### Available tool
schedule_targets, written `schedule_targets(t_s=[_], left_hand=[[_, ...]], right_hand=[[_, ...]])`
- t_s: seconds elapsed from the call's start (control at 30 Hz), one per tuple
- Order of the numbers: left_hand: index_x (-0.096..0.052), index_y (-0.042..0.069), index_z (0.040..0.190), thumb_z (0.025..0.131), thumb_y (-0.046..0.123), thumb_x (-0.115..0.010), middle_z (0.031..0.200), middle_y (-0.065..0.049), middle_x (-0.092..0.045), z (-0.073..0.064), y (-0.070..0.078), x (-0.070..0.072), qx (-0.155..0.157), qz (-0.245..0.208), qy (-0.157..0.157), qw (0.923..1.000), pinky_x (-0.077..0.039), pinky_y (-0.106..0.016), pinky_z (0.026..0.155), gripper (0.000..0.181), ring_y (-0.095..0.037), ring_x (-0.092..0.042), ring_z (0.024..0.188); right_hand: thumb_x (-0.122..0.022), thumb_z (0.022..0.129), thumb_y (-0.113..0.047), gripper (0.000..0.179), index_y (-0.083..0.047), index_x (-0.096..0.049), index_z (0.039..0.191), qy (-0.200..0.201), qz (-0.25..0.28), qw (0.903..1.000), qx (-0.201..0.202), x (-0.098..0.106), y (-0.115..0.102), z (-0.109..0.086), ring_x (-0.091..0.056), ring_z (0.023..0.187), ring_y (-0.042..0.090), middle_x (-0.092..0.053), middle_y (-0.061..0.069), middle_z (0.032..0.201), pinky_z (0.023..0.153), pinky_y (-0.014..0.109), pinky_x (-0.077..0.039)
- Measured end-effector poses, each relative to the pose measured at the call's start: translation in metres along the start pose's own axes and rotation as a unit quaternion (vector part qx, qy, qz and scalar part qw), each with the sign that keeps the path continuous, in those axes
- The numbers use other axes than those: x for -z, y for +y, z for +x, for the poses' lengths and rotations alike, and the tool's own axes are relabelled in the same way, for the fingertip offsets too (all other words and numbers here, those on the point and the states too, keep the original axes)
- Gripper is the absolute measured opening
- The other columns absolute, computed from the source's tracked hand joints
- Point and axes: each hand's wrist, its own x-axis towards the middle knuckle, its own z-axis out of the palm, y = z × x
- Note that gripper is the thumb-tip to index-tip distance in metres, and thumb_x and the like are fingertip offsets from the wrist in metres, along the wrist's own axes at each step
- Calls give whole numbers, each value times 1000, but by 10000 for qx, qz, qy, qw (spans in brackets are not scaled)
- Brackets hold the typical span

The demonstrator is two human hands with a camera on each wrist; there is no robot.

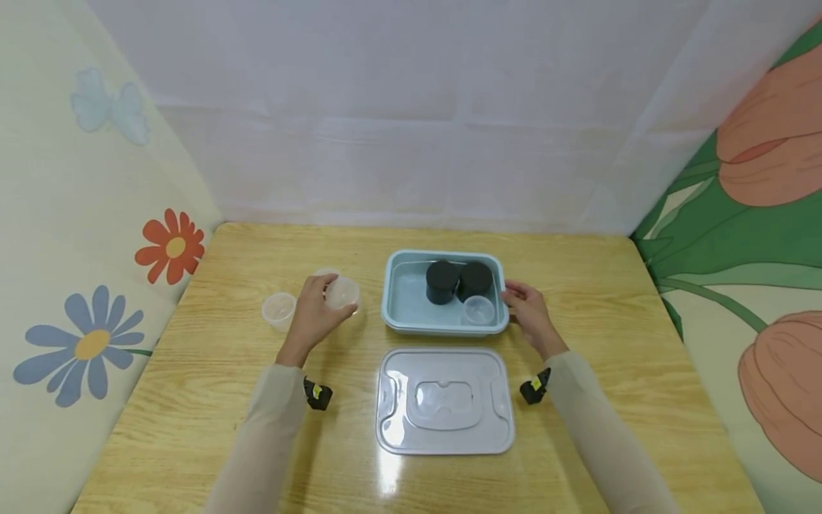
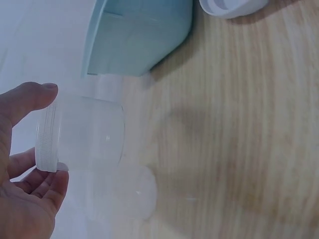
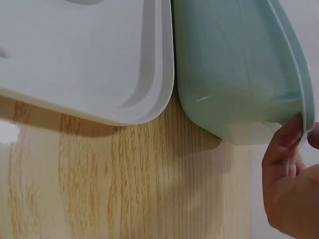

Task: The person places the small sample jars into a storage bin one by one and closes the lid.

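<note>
Sleeves (image 1: 250, 457) over woodgrain table (image 1: 591, 285); blue tub (image 1: 443, 330) atop; white backdrop (image 1: 411, 128), flowered walls (image 1: 96, 214).

Floral panels (image 1: 70, 235) around a table (image 1: 642, 335) suggest a booth.

Left sleeve (image 1: 260, 435), right sleeve (image 1: 604, 428): long, plain, pale beige. Black wrist cameras (image 1: 320, 401): small, blocky, yellow-green marking (image 1: 317, 391) on each.
</note>
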Motion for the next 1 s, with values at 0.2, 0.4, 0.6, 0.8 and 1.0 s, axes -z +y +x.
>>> schedule_targets(t_s=[0.2,0.4,0.6,0.8,1.0], left_hand=[[-44,-5,135,77,19,-77,127,-24,-45,8,13,-1,28,-77,-123,9999,-44,-51,94,71,-37,-47,113],[-44,-5,135,76,19,-77,128,-25,-44,14,28,-4,14,-151,-171,9997,-44,-53,96,72,-38,-47,114],[-45,-6,134,75,18,-78,128,-25,-45,19,40,-10,-179,-189,-147,9996,-43,-52,97,72,-39,-47,115],[-47,-6,132,74,17,-78,126,-25,-46,23,50,-17,-360,-238,-71,9990,-42,-52,98,70,-39,-48,115],[-49,-7,130,72,15,-79,123,-24,-48,25,58,-23,-522,-380,-85,9979,-43,-50,95,69,-37,-49,111]], right_hand=[[-49,99,-11,44,-1,-41,141,5,18,10000,26,0,-1,0,-55,86,1,-53,-1,109,69,18,-53],[-48,98,-10,43,-1,-42,140,30,18,10000,59,0,-1,1,-56,84,0,-54,-2,108,67,18,-53],[-48,99,-10,44,0,-41,141,-2,56,10000,64,0,1,1,-55,85,0,-54,-1,108,67,18,-53],[-49,98,-9,44,1,-41,141,47,53,10000,49,-1,1,1,-55,85,1,-54,2,111,67,18,-52],[-48,99,-10,44,0,-41,140,40,42,10000,21,-2,1,-1,-55,86,1,-53,2,112,67,18,-53]])
